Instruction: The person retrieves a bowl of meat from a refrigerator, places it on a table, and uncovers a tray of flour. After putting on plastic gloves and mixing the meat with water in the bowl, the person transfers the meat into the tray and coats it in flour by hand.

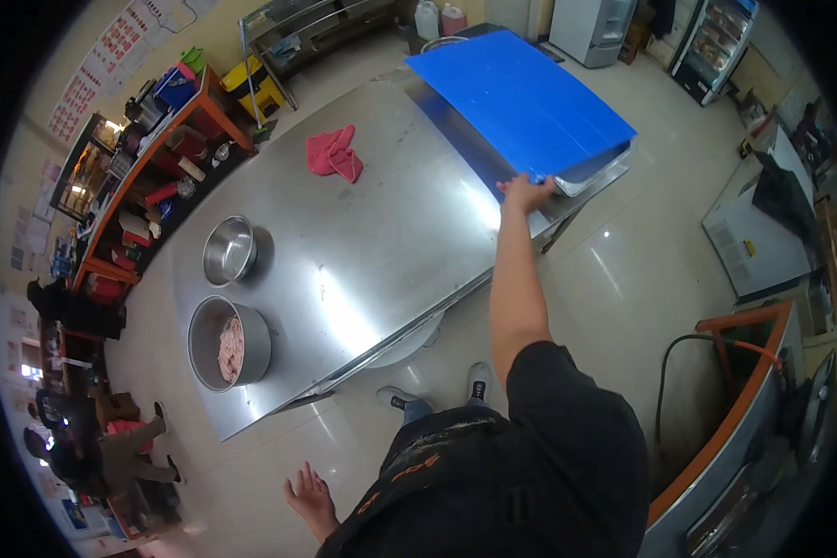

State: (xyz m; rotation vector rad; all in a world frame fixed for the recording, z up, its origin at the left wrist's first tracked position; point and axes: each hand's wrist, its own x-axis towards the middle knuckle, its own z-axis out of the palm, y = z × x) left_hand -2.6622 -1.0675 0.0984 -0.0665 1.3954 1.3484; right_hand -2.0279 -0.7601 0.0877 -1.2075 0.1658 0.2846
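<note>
A large blue plastic sheet [530, 98] lies over a metal tray [597, 173] at the far right end of the steel table [391, 223]. My right hand [528, 192] reaches out with its fingers closed on the near edge of that sheet. Down by my body, away from the table, my left hand [312, 498] hangs with its fingers apart and holds nothing. On the table's left side stand a deep metal pot [259, 339] with pinkish minced meat [231, 350] inside, and a smaller steel bowl [230, 251]. A crumpled red cloth [335, 154] rests near the table's far edge.
Orange-edged shelving [149, 177] with kitchenware runs along the left wall. A yellow bucket [254, 88] stands beyond the table. Another person [93, 446] is at the lower left. An orange-edged counter [716, 418] stands at my right, a white chest [763, 223] behind it.
</note>
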